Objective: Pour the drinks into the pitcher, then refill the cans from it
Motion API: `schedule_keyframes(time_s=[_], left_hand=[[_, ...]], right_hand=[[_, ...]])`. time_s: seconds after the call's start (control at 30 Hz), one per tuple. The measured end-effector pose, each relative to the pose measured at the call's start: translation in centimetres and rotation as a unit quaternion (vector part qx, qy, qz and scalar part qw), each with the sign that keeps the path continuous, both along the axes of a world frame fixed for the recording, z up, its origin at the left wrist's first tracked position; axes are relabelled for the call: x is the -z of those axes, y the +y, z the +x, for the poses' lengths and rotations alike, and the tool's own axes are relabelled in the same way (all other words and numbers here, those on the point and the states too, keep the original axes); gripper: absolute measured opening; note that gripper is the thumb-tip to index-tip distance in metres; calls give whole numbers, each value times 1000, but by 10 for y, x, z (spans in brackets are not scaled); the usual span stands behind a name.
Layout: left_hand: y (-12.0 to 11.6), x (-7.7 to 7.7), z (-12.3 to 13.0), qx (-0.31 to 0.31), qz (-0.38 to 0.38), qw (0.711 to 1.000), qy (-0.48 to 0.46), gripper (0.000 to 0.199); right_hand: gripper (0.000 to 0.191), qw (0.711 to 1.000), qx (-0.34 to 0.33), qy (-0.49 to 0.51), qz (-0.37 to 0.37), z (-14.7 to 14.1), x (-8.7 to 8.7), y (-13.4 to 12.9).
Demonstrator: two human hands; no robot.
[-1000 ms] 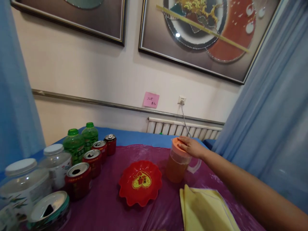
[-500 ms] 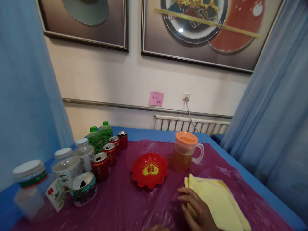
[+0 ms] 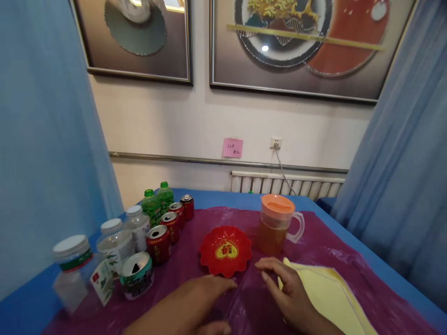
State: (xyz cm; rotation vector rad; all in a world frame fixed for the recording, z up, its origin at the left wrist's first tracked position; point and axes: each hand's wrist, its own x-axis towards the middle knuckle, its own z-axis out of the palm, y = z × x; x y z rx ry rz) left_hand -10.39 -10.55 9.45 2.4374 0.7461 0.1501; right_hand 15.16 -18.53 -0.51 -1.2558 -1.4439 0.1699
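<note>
Our left hand point(image 3: 195, 302) lies flat and open on the purple cover at the surface's point(image 3: 167, 298) near edge; our right hand point(image 3: 289, 291), fingers loosely spread, touches the yellow cloth point(image 3: 331, 298) toward the near right corner. Red dish point(image 3: 225, 250) with gold heart print sits just beyond; pink note point(image 3: 233, 147) writing unreadable.

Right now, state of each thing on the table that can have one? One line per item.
pitcher: upright, orange lid on, part full of amber liquid.
red cans: upright, tabs opened.
green-banded can: upright, opened.
green bottles: upright, capped.
clear jars: upright, white lids on.
red dish: empty.
yellow cloth: folded, flat.
left hand: flat on plastic cover.
right hand: on cloth edge, fingers spread.
</note>
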Motion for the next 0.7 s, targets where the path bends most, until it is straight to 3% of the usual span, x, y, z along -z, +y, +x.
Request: schedule_keyframes(time_s=[0.13,0.2,0.27,0.37,0.47,0.57,0.7], left_hand=[[33,-29,17,6,76,991,-114,47],[51,-44,28,3,119,967,-224,32],[64,-55,40,-43,155,919,-360,23],[76,-58,55,-161,172,809,-538,19],[85,-48,63,-188,156,734,-634,24],[94,-39,67,-133,150,709,-676,33],[93,-42,65,-80,133,669,-727,37]], right_hand=[[19,992,35,18,116,-3,-53,34],[21,980,61,43,183,-6,-84,48],[25,960,60,85,258,-10,-111,60],[44,923,31,151,353,-21,-135,73],[61,915,2,181,361,-29,-138,83],[64,917,1,214,336,-34,-126,91],[66,916,-2,243,319,-38,-115,92]])
